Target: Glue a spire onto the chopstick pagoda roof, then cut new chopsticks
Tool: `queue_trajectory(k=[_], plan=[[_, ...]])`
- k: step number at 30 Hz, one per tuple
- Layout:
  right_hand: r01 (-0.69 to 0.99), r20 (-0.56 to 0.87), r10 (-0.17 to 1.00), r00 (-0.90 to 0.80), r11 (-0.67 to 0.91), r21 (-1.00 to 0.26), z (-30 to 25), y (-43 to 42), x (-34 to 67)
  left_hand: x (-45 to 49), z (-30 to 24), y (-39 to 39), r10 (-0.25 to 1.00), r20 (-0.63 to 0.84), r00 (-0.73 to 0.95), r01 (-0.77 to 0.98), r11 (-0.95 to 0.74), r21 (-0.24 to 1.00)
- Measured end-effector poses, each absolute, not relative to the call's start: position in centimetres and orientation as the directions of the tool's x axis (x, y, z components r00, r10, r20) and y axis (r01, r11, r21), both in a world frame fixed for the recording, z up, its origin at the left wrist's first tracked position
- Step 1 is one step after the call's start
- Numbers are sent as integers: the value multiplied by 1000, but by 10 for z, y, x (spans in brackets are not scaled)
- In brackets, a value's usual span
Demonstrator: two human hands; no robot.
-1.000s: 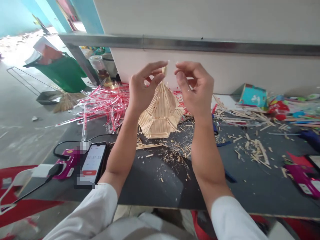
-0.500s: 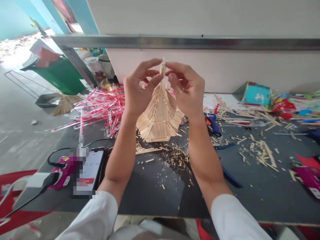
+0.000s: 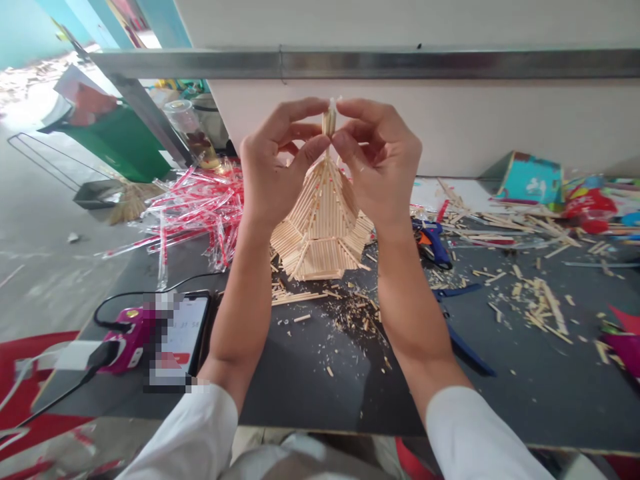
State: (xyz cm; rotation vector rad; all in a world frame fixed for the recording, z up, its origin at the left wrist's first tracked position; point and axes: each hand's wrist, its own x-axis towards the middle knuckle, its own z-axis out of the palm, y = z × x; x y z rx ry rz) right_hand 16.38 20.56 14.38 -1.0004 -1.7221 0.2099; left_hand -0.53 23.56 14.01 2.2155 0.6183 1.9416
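A small tower model (image 3: 323, 230) built of pale wooden sticks stands on the dark table (image 3: 310, 373), with a stepped roof rising to a thin spire tip (image 3: 329, 121). My left hand (image 3: 277, 170) pinches that tip from the left with thumb and forefinger. From the right, my right hand (image 3: 383, 163) pinches the same tip, fingers closed. Both hands meet above the roof peak. White sleeves cover my forearms near the bottom edge.
Loose sticks and shavings (image 3: 530, 307) litter the table. A pile of red-and-clear wrapped straws (image 3: 200, 207) lies left of the model. A phone (image 3: 180, 337) on a cable sits at front left. A blue glue gun (image 3: 435, 241) lies right of the model. A teal box (image 3: 531, 180) stands at back right.
My right hand has moved left to the spire tip and closed on it together with the left hand. The camera has tilted slightly.
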Motion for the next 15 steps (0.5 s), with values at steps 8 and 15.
queue_trajectory(k=[8,15], plan=[[430,726,686,-54,672,-603,145,205,164,-7,138,236,476,875,93,269,-858,438],[216,806,591,-27,791,-573,135,224,166,-1,143,224,469,882,47,237,-863,447]])
